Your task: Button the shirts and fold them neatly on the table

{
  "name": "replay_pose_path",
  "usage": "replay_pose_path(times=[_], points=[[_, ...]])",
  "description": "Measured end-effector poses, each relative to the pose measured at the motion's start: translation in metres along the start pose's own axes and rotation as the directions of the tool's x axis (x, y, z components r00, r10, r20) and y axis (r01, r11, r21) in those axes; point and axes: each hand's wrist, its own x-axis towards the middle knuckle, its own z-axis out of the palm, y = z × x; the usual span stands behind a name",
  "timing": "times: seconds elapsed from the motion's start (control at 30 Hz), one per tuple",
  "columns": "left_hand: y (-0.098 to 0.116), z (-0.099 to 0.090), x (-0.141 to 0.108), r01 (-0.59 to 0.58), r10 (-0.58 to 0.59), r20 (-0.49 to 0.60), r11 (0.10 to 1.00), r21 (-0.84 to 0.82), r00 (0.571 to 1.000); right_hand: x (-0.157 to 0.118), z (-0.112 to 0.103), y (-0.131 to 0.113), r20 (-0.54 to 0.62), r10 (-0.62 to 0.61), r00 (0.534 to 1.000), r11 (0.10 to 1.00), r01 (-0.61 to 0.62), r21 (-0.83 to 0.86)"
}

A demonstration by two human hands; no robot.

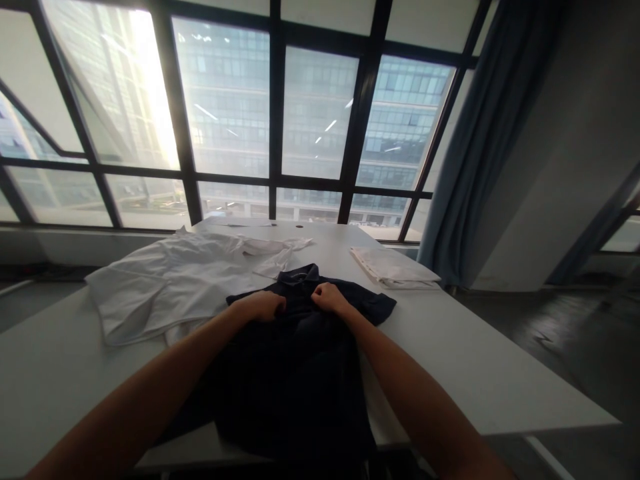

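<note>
A dark navy collared shirt (295, 380) lies front up on the white table, its collar (299, 274) pointing to the far side and its lower part reaching the near edge. Just below the collar, on the left of the chest, my left hand (263, 305) is closed on the shirt's cloth. My right hand (329, 297) pinches the same shirt on the right of the chest, its fingers curled. A short gap separates the two hands. The right sleeve (379, 307) spreads out flat beyond my right wrist.
A rumpled white shirt (165, 280) covers the table's left part, touching the dark one's side. Folded white cloth (395, 267) lies at the right edge of the white table (480, 373). Behind stand dark-framed windows (273, 120) and a blue curtain (475, 147).
</note>
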Motion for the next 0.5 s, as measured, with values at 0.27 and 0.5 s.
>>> replay_pose_path(times=[0.27,0.5], points=[[0.03,-0.01,0.02,0.077,-0.199,-0.322,0.932,-0.355,0.925,-0.009,0.006,0.0,-0.023,-0.175,0.984,0.777,0.152,0.612],[0.026,0.04,0.03,-0.112,-0.274,-0.486,0.772,-0.626,0.83,-0.011,0.011,0.005,0.092,-0.222,0.971,0.739,0.106,0.666]])
